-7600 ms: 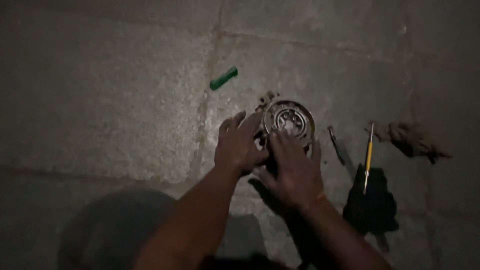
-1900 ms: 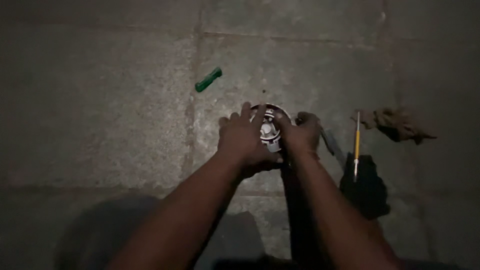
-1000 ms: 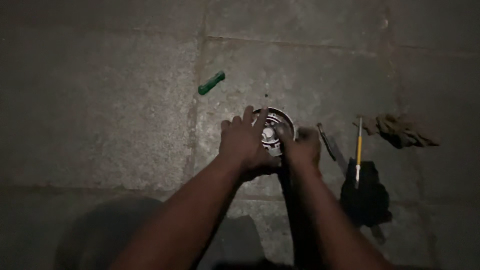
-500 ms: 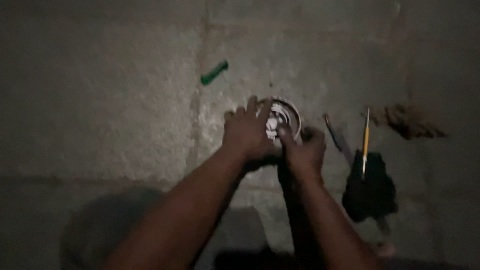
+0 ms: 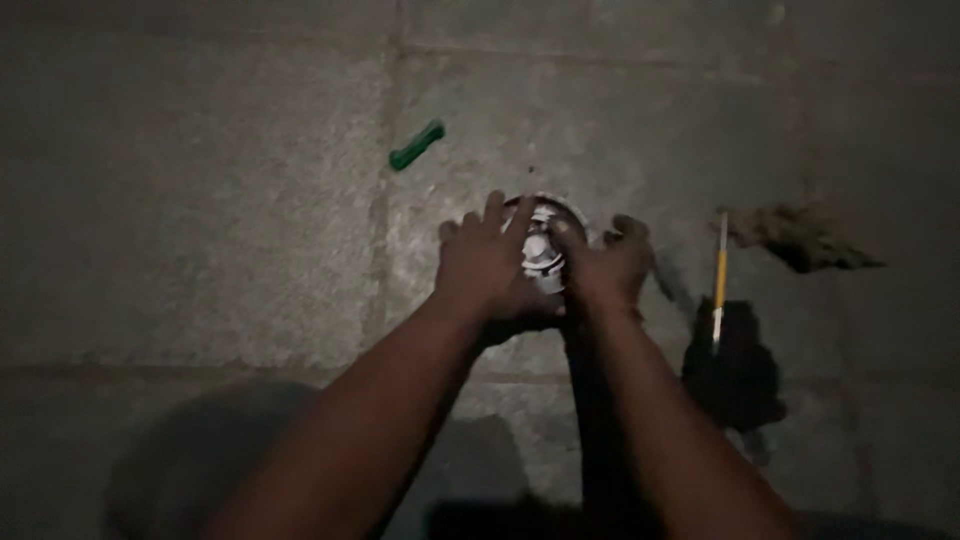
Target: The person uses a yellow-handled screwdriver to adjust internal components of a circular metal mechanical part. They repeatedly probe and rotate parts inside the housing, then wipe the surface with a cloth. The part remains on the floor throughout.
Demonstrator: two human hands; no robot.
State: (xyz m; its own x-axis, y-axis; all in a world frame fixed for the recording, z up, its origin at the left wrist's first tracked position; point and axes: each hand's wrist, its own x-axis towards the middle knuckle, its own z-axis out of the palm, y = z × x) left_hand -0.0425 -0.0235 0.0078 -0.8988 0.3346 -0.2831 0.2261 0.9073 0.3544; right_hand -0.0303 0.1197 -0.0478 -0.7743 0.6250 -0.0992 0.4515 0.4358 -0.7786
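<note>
A round metal part (image 5: 541,246) with a shiny centre lies on the grey stone floor (image 5: 200,200). My left hand (image 5: 486,265) rests on its left side, fingers spread over the rim. My right hand (image 5: 607,268) grips its right side, fingers curled onto the centre. Most of the part is hidden under both hands. It is dark, and I cannot make out small details of the part.
A small green tool handle (image 5: 417,146) lies up left of the part. A yellow-handled screwdriver (image 5: 718,278) lies to the right, its tip over a black cloth (image 5: 735,367). A crumpled brown rag (image 5: 800,232) sits further right.
Both hands stay on the round part and shift a little on it. The left fingers now reach further over the rim, and the view has drifted slightly.
</note>
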